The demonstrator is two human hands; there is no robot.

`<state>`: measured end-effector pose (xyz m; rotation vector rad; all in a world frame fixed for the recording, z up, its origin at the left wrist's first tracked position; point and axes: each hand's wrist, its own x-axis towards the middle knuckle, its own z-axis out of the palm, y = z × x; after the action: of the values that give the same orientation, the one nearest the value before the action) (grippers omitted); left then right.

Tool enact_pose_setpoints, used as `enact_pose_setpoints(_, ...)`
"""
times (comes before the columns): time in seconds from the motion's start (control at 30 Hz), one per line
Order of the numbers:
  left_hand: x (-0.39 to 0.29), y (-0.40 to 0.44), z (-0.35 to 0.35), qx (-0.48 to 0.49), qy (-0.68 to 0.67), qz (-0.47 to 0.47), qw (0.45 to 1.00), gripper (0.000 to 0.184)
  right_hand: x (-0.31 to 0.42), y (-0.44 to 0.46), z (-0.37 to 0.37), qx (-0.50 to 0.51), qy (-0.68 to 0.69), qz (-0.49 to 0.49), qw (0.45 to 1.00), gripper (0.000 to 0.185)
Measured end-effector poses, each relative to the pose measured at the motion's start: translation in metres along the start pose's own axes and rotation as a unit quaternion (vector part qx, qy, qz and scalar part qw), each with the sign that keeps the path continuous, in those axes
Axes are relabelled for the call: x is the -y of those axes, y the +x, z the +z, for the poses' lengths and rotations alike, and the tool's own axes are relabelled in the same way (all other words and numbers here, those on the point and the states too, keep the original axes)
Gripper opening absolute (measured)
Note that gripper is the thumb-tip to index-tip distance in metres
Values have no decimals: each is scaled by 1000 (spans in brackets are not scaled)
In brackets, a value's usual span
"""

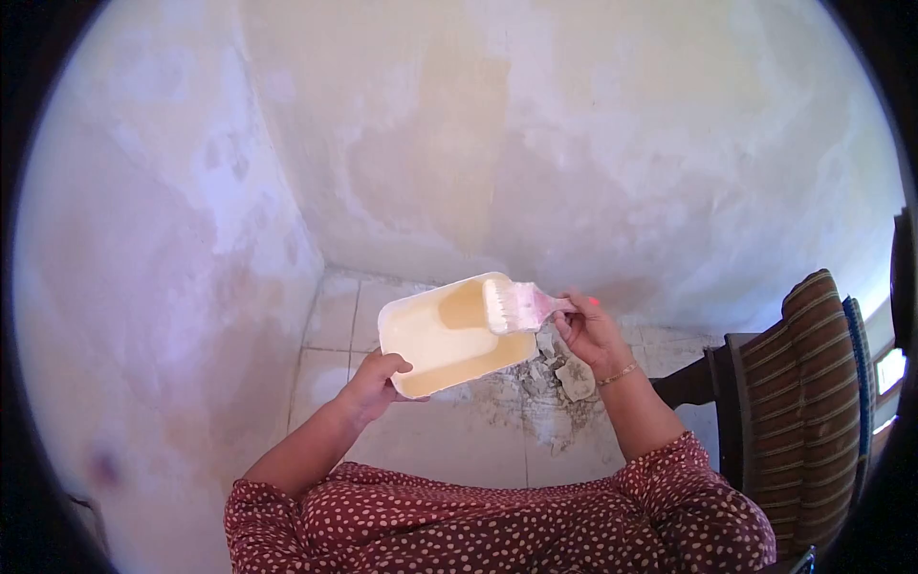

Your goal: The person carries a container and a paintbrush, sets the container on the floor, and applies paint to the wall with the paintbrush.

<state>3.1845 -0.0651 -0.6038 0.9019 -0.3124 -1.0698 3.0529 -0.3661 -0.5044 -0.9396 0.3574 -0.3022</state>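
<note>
Hands: your left hand point(380, 381) is clamped on the near left corner of the cream rectangular tub point(459, 377), thumb lapped over the rim, the other fingers mostly out of sight beneath. Your right hand point(590, 335) is closed in a pinch on the handle point(561, 304) of the flat paintbrush point(529, 307), thumb and fingers drawn together near its tail end.

Position: the brush is above the tub's right end, its bristles point(501, 307) within the outline of the rim. Whether they touch the rim or wall cannot be told from this angle. Bristles look thickly coated with pale paint; a similar pale layer appears to cover the tub floor.

Technique (judgement): the step looks like loading the brush or shedding excess. Draw both faces of the bristles lightly against the inner wall, so that drips fall inside. Keep the tub level; your one-corner hold probably lets the far end sag. A grip nearer the ferrule should steady the brush.

Orientation: bristles point to your left, handle toward your right hand. The brush's long axis runs side to side, nearly level across the view. The tub's long axis also runs left to right, its right end angled slightly farther from you.
</note>
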Motion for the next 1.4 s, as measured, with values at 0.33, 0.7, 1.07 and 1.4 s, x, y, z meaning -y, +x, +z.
enact_pose_setpoints(0.33, -5, -1, 7, -7, -10, -4, 1000, 61, 98, 2, 49, -36, -279, -292, 914, 12)
enact_pose_setpoints(0.7, -2, -20, -5, -106, 34, -58, 992, 63, 86, 65, -23, -75, -561, -444, 694, 13)
enact_pose_setpoints(1.07, -31, -29, 13, -114, 80, -54, 989, 69, 28, 48, -41, -46, -635, -296, 712, 13)
enact_pose_setpoints(1.4, -33, -47, 9, -132, 64, -75, 986, 72, 83, 48, -5, -62, -598, -461, 653, 18)
